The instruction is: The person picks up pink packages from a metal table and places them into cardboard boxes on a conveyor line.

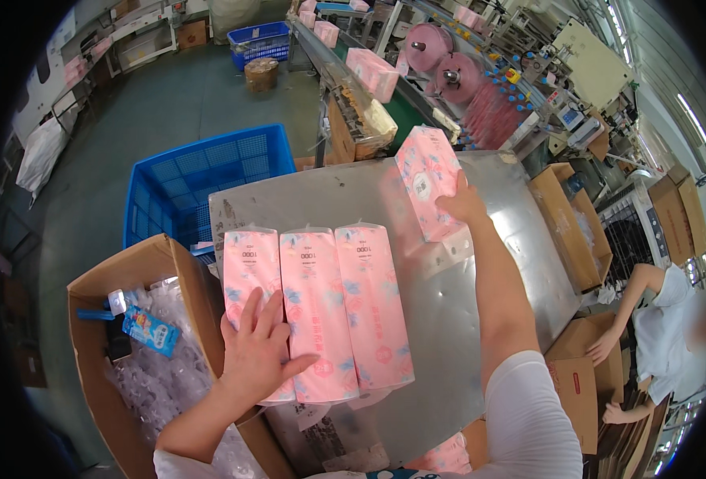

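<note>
My right hand [463, 204] is closed on the near right side of a pink tissue pack [423, 172] at the far side of the metal table [441, 327], by the conveyor's end. The pack stands tilted, blue and pink flowers on its wrapping. Three more such packs lie side by side, long sides touching: a left pack [251, 259], a middle pack [314, 291] and a right pack [375, 315]. Lying flat on the left and middle packs, my left hand [259, 347] has its fingers spread and grasps nothing.
A cardboard box [189, 287] of clear plastic stands at the left, a blue basket [149, 199] behind it. The conveyor [413, 116] carries packs beyond the table. At the right, a co-worker [664, 327] handles a cardboard carton [572, 395]. Another open box [560, 231] borders the table.
</note>
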{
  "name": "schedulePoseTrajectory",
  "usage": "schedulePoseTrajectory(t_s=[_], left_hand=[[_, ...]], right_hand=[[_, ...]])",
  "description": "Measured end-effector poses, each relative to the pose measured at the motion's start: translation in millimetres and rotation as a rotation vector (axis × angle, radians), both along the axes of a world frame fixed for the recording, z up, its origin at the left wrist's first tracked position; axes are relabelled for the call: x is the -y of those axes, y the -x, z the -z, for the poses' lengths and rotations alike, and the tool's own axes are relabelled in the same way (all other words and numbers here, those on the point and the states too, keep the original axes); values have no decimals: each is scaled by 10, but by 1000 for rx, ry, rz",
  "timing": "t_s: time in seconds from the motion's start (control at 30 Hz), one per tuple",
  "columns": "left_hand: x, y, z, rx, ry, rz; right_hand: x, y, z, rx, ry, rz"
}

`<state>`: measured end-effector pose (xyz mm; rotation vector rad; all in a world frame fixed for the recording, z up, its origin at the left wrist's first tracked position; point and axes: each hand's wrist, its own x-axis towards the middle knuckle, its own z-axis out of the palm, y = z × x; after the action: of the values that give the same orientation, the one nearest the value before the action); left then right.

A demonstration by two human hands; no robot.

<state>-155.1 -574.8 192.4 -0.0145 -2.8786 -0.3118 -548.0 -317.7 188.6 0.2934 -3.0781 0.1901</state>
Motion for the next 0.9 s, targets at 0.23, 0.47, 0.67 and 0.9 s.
schedulePoseTrajectory(t_s=[0.23,0.47,0.67,0.9], left_hand=[[48,-37,45,-9,37,-33],[202,-44,-54,-166,-860,-88],[610,-3,258,264,-1283,-271],[689,157,231,664,-1416,-341]], right_hand=[[-199,-1916,-20,419,142,-288],[-339,-1526,-473,507,225,-435],[256,164,-291,-283,-62,-254],[-502,-127,199,182,5,-49]])
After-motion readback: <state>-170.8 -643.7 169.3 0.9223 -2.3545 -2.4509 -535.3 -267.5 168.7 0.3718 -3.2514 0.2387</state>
